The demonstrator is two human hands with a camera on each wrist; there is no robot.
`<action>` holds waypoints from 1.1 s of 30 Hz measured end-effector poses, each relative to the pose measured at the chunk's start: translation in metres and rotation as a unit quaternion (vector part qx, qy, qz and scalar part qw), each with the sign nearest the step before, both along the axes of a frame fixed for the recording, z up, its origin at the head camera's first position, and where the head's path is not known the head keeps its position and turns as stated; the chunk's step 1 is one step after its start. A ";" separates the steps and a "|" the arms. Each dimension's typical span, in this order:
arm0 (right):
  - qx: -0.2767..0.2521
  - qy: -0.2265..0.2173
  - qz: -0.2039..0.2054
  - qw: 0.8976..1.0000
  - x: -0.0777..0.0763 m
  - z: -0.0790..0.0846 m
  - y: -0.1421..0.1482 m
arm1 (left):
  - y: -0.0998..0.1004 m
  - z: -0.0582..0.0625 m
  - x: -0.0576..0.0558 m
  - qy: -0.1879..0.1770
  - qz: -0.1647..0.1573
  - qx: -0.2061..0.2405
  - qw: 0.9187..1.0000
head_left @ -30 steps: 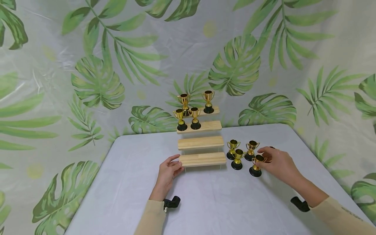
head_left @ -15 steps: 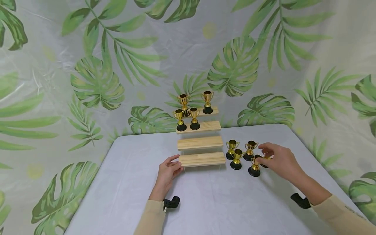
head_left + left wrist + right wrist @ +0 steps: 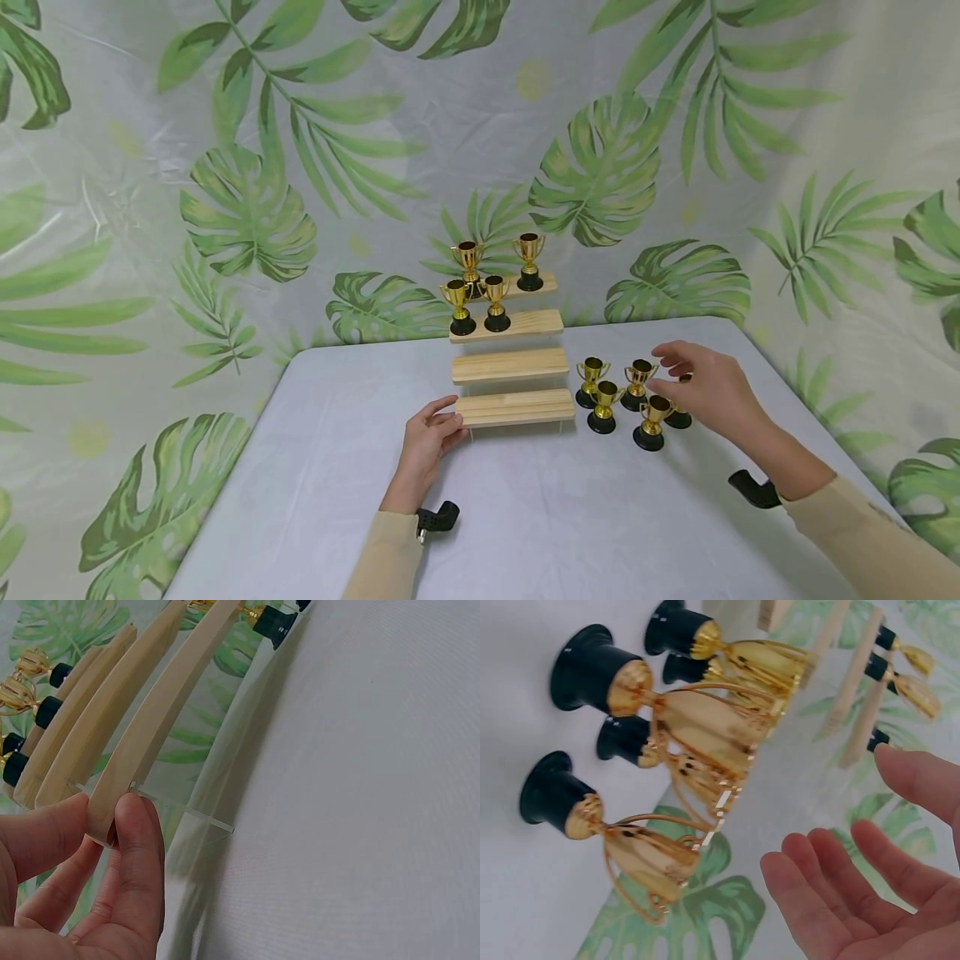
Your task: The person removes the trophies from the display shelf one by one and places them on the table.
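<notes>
A tiered wooden stand with clear supports holds small gold trophy cups on black bases: two on its top shelf [image 3: 543, 286] and two on the left of the shelf [image 3: 536, 322] below. My left hand [image 3: 425, 446] pinches the left end of the lowest shelf [image 3: 517, 407], thumb against one face and fingers on the other. Right of the stand, several more trophies stand upright on the table. My right hand [image 3: 708, 387] hovers over the rightmost trophy [image 3: 678, 417], partly hiding it, behind the front trophy [image 3: 649, 425]. In the right wrist view its fingers [image 3: 840, 885] are spread, holding nothing.
The third shelf [image 3: 510, 365] bears no trophies. Three trophies, including a near one [image 3: 603, 408], stand between the stand and my right hand. A leaf-patterned curtain [image 3: 255, 208] hangs behind the white-covered table [image 3: 322, 467]. A black camera mount sits at each wrist.
My right hand has lifted away from the front trophy's rim and moved back, uncovering part of the rightmost trophy. The left hand keeps its hold on the lowest shelf.
</notes>
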State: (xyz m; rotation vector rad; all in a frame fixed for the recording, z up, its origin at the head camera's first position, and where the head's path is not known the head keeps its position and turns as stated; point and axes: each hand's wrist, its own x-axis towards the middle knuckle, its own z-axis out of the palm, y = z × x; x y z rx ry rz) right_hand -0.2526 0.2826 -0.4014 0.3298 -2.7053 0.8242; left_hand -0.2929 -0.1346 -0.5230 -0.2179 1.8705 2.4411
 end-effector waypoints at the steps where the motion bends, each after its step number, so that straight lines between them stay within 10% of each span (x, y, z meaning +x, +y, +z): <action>1: -0.002 0.000 -0.002 1.000 -0.001 0.002 -0.002 | 0.000 0.000 0.000 0.000 0.000 0.000 1.000; 33: -0.083 0.004 0.030 0.996 -0.042 0.037 -0.076 | -0.001 0.001 0.001 0.000 -0.003 0.001 1.000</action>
